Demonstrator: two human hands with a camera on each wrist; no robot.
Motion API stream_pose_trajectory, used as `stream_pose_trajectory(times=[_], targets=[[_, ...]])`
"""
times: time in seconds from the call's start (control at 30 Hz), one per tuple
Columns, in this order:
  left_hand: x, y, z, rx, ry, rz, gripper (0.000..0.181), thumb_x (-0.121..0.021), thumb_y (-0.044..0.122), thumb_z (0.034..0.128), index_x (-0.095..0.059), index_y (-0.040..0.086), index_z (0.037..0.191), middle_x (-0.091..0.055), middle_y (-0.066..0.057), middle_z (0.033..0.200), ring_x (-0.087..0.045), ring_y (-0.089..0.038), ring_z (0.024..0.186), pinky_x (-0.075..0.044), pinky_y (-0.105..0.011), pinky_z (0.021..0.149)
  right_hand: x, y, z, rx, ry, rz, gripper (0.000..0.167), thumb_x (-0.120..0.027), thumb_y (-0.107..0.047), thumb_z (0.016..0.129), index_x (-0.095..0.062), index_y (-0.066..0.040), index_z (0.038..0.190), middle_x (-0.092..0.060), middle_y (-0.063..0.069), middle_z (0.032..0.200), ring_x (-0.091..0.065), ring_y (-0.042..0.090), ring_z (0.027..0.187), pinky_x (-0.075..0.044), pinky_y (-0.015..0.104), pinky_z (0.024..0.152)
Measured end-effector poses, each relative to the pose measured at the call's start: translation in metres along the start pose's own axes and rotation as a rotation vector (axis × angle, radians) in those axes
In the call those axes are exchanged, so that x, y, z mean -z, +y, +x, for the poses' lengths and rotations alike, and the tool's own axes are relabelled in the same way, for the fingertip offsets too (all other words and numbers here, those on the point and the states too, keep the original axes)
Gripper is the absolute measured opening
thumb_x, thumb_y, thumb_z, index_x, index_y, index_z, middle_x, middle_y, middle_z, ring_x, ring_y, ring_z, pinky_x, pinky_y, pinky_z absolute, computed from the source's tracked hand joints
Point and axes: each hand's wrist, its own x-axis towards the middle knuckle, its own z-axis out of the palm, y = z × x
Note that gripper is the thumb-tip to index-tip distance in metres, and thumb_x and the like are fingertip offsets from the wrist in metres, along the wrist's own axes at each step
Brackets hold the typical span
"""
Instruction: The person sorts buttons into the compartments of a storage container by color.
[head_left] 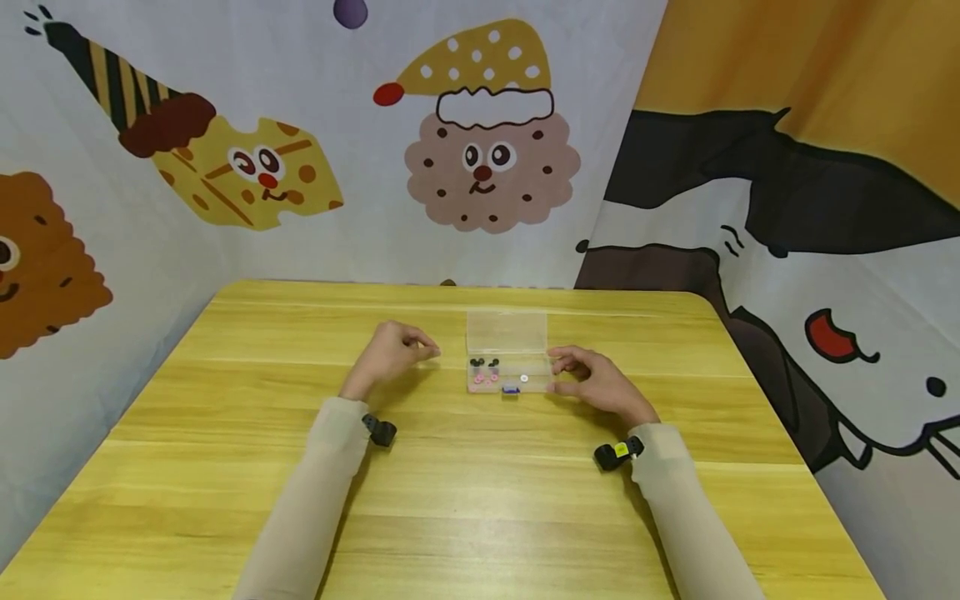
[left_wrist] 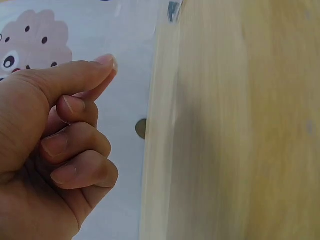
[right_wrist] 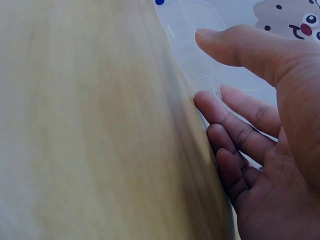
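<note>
A small clear plastic box (head_left: 536, 367) lies on the table with its transparent lid (head_left: 507, 332) raised at the back. Black pieces (head_left: 480, 362) and pink ring-like pieces (head_left: 486, 378) occupy its left part, and one white piece (head_left: 524, 378) sits further right. A blue latch (head_left: 511, 390) is on the front edge. My right hand (head_left: 596, 383) holds the box's right end, thumb (right_wrist: 220, 42) toward the front and fingers at the side and back. Left of the box, my left hand (head_left: 393, 354) hovers with thumb and index fingertips together; no thing shows between them.
The wooden table (head_left: 450, 500) has its back edge close behind the box. Behind it hangs a cloth (head_left: 300, 258) printed with cartoon figures. Each wrist wears a small black camera, one on the left (head_left: 381, 430) and one on the right (head_left: 617, 454).
</note>
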Motion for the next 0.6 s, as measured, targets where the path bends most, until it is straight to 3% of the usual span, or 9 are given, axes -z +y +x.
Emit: stream_pose_trajectory(times=[0.13,0.27,0.6], targets=[[-0.005,0.006,0.001,-0.027,-0.004,-0.022,0.012,-0.074,0.029,0.0962,-0.082,0.021,0.095,-0.049,0.001,0.057,-0.033,-0.015,0.052,-0.036,-0.03,0.057,0.0,0.002,0.002,-0.012,-0.011,0.01,0.06,-0.08,-0.018,0.091,-0.056,-0.007,0.145,-0.066,0.018,0.124,-0.062,0.032,0.11,-0.047,0.041,0.094],[-0.009,0.01,0.002,-0.047,-0.006,-0.034,0.012,-0.075,0.03,0.096,-0.082,0.021,0.094,-0.049,0.001,0.058,-0.035,-0.015,0.053,-0.035,-0.029,0.057,-0.002,0.019,0.011,-0.019,-0.009,0.004,0.062,-0.08,-0.018,0.091,-0.055,-0.008,0.146,-0.066,0.019,0.125,-0.061,0.034,0.111,-0.046,0.044,0.096],[-0.018,0.019,0.004,-0.082,-0.01,-0.071,0.009,-0.076,0.028,0.0955,-0.082,0.021,0.092,-0.051,0.0,0.058,-0.035,-0.013,0.052,-0.032,-0.025,0.052,-0.002,0.031,0.014,-0.006,0.014,0.009,0.062,-0.085,-0.032,0.087,-0.059,-0.02,0.142,-0.068,0.009,0.122,-0.062,0.025,0.107,-0.047,0.039,0.094]])
